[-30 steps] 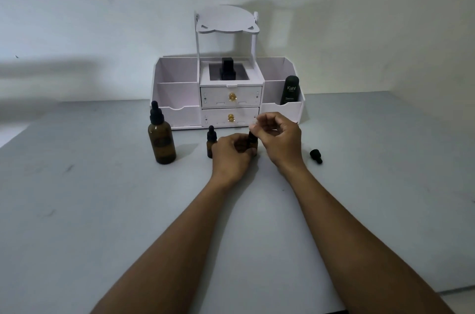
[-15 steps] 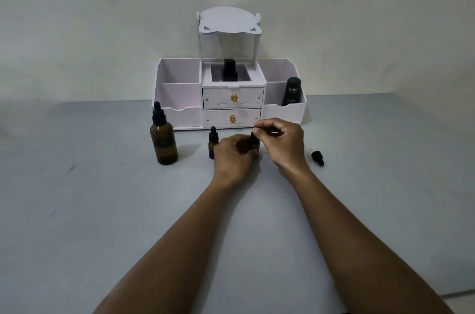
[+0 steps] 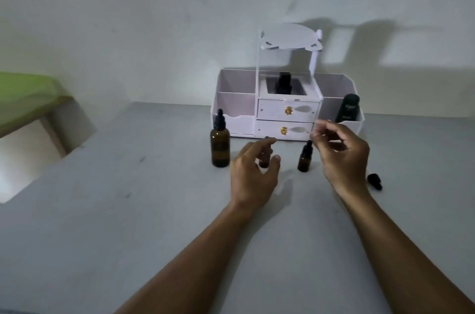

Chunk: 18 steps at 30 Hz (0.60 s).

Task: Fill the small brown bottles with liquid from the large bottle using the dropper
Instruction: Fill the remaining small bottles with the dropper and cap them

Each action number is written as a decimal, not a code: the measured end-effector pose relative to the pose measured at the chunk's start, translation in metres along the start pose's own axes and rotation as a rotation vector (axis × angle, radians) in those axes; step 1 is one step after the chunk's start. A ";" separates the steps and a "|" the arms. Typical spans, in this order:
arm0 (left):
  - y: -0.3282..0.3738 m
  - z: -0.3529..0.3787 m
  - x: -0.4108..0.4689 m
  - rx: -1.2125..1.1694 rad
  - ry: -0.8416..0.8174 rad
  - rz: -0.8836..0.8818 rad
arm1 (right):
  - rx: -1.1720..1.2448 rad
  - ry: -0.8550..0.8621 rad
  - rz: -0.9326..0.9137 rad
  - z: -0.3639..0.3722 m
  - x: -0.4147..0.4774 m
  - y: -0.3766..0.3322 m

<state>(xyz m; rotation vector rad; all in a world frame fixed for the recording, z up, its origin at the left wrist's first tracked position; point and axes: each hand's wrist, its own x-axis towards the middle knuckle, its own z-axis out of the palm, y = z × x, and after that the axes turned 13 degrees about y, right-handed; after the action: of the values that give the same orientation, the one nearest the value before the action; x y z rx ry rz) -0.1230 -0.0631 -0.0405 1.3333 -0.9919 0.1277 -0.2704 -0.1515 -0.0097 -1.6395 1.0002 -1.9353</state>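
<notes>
- A small brown bottle [image 3: 304, 159] with its black dropper cap on stands upright on the table [image 3: 154, 210] toward the far edge, between the two hands. Half a second ago both hands held it; now neither touches it.
- The right hand [image 3: 343, 156] has lifted off the cap and hangs just right of the bottle. Its fingers are curled and its tips blurred, so I cannot tell whether they pinch anything.
- The left hand [image 3: 253, 177] has moved left and is spread loosely in front of a second small bottle [image 3: 264, 162], partly hiding it. Contact is unclear.
- The big brown bottle [image 3: 220, 149] stands capped, further left.
- A loose black cap [image 3: 374, 181] lies right of the right wrist.
- A white organiser [image 3: 236, 107] sits at the far edge.
- The view has swung left, showing something green [image 3: 23, 97] beyond the table's left edge.
</notes>
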 end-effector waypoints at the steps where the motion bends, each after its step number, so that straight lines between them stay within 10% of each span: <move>1: -0.003 -0.011 0.006 0.002 0.068 0.041 | 0.020 -0.008 -0.015 0.004 -0.003 -0.008; 7: -0.035 -0.066 0.044 0.086 0.344 -0.038 | 0.112 -0.196 -0.050 0.048 -0.019 -0.046; 18: -0.071 -0.076 0.064 0.045 -0.059 -0.269 | -0.039 -0.476 0.101 0.134 -0.019 -0.058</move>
<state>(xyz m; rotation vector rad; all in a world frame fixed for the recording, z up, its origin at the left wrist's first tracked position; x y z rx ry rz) -0.0018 -0.0480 -0.0448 1.5055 -0.8536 -0.0941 -0.1291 -0.1338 0.0271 -1.9060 0.9060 -1.3700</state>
